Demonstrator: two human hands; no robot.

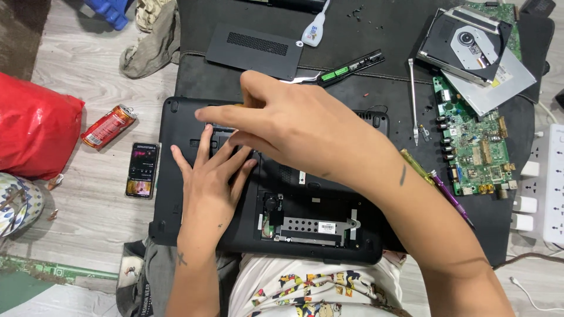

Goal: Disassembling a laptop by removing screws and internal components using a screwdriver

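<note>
The laptop (194, 229) lies upside down at centre frame, its bay open. The left hand (208, 182) rests flat on it, fingers spread. The right hand (282, 126) reaches over, fingers loosely extended, grasping nothing visible. A phone (142, 170) lies left.

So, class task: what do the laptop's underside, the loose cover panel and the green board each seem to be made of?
Laptop underside: matte black plastic, probably, with moulded edges.
Cover panel: the same dull black plastic, with a vent grille.
Green board: a printed circuit board, glossy green, with metal connectors.
</note>
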